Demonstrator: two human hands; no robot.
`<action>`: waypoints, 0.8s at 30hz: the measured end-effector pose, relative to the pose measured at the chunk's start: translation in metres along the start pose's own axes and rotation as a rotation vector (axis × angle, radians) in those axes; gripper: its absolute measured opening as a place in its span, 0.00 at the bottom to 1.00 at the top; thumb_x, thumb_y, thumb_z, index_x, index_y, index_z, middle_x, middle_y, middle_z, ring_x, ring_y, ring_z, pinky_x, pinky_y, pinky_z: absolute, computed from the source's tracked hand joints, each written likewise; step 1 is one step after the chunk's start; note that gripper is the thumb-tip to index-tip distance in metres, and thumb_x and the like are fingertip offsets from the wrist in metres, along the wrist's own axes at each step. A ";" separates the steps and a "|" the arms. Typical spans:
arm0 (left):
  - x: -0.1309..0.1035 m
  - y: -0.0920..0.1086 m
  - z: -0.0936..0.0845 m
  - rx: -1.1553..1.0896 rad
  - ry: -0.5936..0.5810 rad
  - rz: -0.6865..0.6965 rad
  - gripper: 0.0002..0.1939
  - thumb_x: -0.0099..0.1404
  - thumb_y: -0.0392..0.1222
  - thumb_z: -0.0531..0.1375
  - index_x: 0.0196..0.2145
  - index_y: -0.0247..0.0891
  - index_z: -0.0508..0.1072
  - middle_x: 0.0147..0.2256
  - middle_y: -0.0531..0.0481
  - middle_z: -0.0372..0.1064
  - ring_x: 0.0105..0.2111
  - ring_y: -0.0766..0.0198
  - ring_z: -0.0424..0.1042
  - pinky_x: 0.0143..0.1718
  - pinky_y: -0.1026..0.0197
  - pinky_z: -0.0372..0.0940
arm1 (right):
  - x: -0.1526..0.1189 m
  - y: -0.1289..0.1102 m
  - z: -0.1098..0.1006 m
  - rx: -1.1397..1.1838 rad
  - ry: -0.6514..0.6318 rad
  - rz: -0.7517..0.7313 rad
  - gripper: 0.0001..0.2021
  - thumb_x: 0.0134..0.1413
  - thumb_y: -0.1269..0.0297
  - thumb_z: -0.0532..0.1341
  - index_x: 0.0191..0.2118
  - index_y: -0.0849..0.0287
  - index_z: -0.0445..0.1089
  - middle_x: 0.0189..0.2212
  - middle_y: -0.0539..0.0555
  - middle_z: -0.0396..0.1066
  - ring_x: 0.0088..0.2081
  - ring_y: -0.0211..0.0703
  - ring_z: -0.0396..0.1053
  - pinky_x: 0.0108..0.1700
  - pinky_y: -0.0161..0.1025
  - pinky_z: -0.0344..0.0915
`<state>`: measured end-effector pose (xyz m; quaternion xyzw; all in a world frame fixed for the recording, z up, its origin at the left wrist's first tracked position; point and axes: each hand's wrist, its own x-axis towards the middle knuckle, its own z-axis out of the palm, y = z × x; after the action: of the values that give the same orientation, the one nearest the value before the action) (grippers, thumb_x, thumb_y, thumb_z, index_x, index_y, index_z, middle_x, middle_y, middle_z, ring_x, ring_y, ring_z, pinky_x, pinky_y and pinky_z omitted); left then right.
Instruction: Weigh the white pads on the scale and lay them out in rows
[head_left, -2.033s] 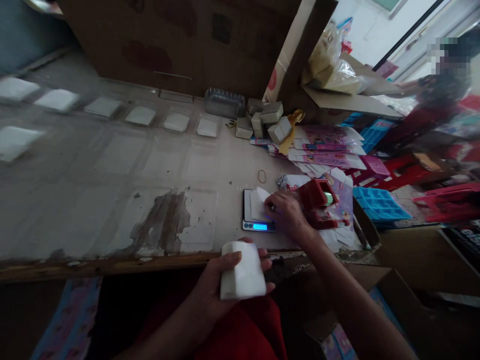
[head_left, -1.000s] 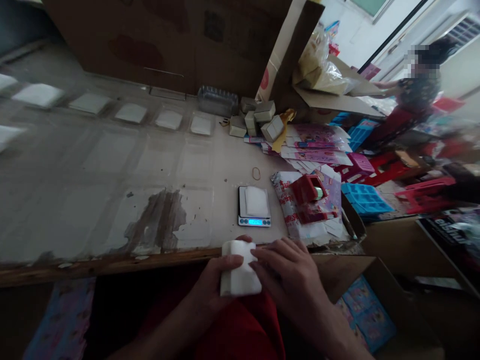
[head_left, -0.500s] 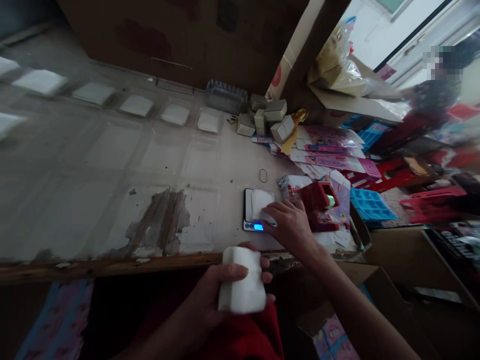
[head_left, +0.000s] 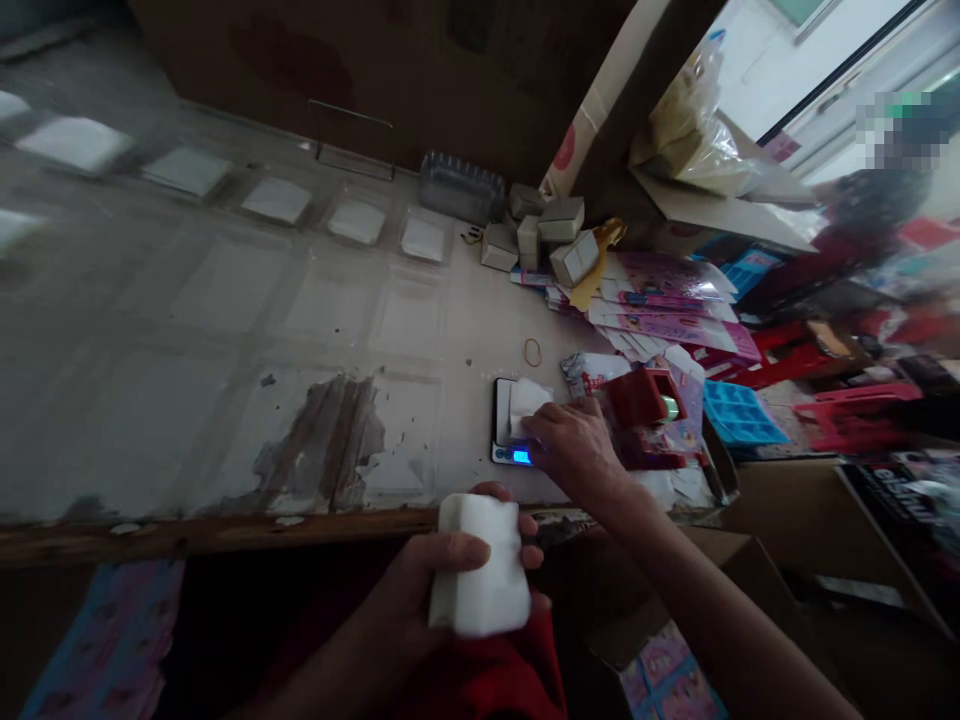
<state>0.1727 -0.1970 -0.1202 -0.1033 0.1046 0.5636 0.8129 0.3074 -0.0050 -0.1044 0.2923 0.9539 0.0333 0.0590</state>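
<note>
My left hand [head_left: 450,565] is wrapped round a thick block of white sheets [head_left: 495,570], just off the table's near edge. Its thumb presses across the top face. On the table a small digital scale [head_left: 505,410] shows a lit blue display. A thinner stack of white sheets [head_left: 529,396] is at the scale's plate, leaving a strip of the plate bare on the left. The fingers of my right hand [head_left: 574,440] are closed at the near right edge of that stack. Their tips are partly hidden, as is part of the scale.
Clear plastic trays stand in rows on the worn table [head_left: 472,310], several holding white stacks [head_left: 356,222]. Small boxes [head_left: 562,220], a rubber band [head_left: 532,352] and a red tape dispenser [head_left: 641,400] lie around the scale. A person [head_left: 870,220] is at the back right.
The thinner stack has shifted right on the scale with my right hand, baring more of the plate. My left hand still holds its block, nearly in place. The view has swung slightly.
</note>
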 end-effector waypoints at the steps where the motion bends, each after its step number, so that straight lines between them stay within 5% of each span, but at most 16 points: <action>1: -0.002 0.000 0.000 0.000 0.004 0.009 0.24 0.57 0.31 0.58 0.52 0.43 0.68 0.48 0.42 0.67 0.47 0.54 0.69 0.53 0.39 0.63 | 0.000 -0.001 0.003 -0.012 0.014 0.011 0.07 0.53 0.72 0.63 0.38 0.56 0.75 0.34 0.54 0.76 0.35 0.45 0.71 0.48 0.47 0.51; 5: -0.007 -0.001 -0.002 0.005 -0.037 0.026 0.26 0.54 0.29 0.58 0.51 0.42 0.69 0.48 0.42 0.67 0.46 0.55 0.69 0.52 0.40 0.63 | -0.002 0.004 0.025 0.057 0.178 0.070 0.11 0.53 0.72 0.61 0.42 0.56 0.75 0.36 0.55 0.77 0.40 0.47 0.71 0.52 0.47 0.53; 9: -0.014 -0.002 -0.006 -0.001 -0.043 0.070 0.24 0.54 0.29 0.58 0.49 0.42 0.70 0.47 0.43 0.68 0.45 0.55 0.70 0.50 0.41 0.64 | 0.004 0.018 0.039 0.290 0.340 0.230 0.08 0.51 0.67 0.62 0.37 0.58 0.77 0.35 0.55 0.78 0.38 0.47 0.73 0.47 0.42 0.61; 15: -0.046 0.012 -0.001 -0.087 -0.048 0.208 0.21 0.56 0.32 0.60 0.48 0.43 0.71 0.47 0.44 0.68 0.46 0.56 0.69 0.53 0.41 0.62 | 0.058 0.015 -0.003 0.945 0.319 0.507 0.11 0.42 0.58 0.67 0.31 0.60 0.77 0.21 0.49 0.71 0.23 0.39 0.66 0.25 0.35 0.56; 19: -0.078 0.044 0.002 -0.121 -0.074 0.424 0.22 0.53 0.35 0.62 0.47 0.46 0.72 0.46 0.46 0.70 0.44 0.56 0.71 0.47 0.49 0.65 | 0.136 -0.032 -0.041 1.377 0.224 0.368 0.13 0.36 0.57 0.70 0.29 0.60 0.77 0.23 0.53 0.73 0.23 0.40 0.67 0.25 0.36 0.59; 22: -0.102 0.077 -0.007 -0.018 -0.109 0.543 0.24 0.48 0.36 0.64 0.45 0.46 0.74 0.45 0.47 0.71 0.46 0.52 0.71 0.45 0.52 0.64 | 0.212 -0.097 -0.064 1.497 0.113 0.198 0.12 0.34 0.58 0.70 0.27 0.60 0.77 0.24 0.55 0.75 0.24 0.42 0.68 0.27 0.38 0.62; 24: -0.117 0.097 -0.017 0.043 -0.127 0.630 0.26 0.46 0.38 0.66 0.46 0.48 0.74 0.46 0.47 0.71 0.46 0.50 0.72 0.46 0.52 0.63 | 0.262 -0.147 -0.078 1.464 0.160 0.078 0.10 0.35 0.59 0.69 0.25 0.61 0.76 0.22 0.54 0.73 0.24 0.42 0.68 0.27 0.38 0.61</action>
<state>0.0410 -0.2735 -0.1080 -0.0132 0.0925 0.7905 0.6053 0.0000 0.0179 -0.0659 0.2872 0.7222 -0.5887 -0.2221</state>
